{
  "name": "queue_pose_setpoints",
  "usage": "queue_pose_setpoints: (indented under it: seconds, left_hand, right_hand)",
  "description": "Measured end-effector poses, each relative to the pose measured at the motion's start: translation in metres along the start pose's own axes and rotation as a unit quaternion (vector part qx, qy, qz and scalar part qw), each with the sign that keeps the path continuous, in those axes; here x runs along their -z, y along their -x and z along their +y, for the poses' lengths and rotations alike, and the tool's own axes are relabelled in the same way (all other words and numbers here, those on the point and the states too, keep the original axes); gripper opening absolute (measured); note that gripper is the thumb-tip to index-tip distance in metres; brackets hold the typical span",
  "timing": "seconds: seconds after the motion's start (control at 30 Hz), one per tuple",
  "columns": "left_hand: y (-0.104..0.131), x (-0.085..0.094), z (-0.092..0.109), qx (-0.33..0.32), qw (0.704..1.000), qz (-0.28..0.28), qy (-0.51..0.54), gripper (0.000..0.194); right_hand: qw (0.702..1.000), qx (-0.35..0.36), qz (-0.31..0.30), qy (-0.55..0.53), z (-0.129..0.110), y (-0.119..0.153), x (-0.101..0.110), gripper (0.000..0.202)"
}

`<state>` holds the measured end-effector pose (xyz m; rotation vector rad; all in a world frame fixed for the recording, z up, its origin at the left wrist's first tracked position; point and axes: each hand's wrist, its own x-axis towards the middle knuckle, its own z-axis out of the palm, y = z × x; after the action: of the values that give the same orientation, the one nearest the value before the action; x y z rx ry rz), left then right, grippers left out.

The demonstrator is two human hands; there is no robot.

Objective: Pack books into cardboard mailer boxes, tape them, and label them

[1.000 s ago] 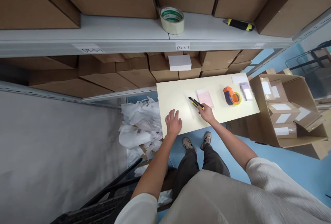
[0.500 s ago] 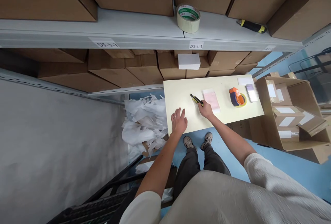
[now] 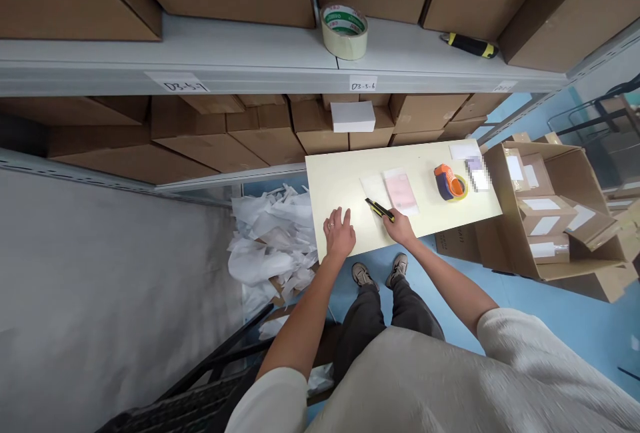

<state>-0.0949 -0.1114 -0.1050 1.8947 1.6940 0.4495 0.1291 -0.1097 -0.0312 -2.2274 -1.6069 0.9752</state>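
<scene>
Our right fingers [image 3: 393,221] hold a knife [image 3: 379,208]; our left fingers [image 3: 339,220], spread on the counter [image 3: 330,180], lie near its tip. A leftward slip could cut us.

Tape [image 3: 346,46] stands by the shelf's [image 3: 240,46] front edge, a knife [image 3: 470,45] lies toward its right end, and white scraps [image 3: 270,236] heap beyond the table's [image 3: 335,176] left edge.

Left hand [image 3: 341,240] palm-down, fingers [image 3: 338,216] spread; right hand [image 3: 401,227] curled in grip
</scene>
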Motion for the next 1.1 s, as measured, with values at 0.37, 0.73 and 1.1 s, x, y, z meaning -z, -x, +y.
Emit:
queue_pose_setpoints:
  seconds: [0.37,0.73,1.1]
  left_hand:
    - [0.007,-0.007,0.004,0.003,1.000,-0.019,-0.002,0.072]
    - [0.024,-0.014,0.007,0.009,0.995,-0.053,-0.082,0.074]
    - [0.028,-0.017,0.009,0.021,0.989,-0.081,-0.124,0.081]
  right_hand:
    - [1.000,-0.003,-0.021,-0.007,0.028,0.046,0.000,0.023]
    - [0.998,-0.024,-0.056,-0.014,0.052,0.078,0.005,0.025]
    - [0.970,-0.052,-0.028,-0.236,0.050,0.071,0.026,0.042]
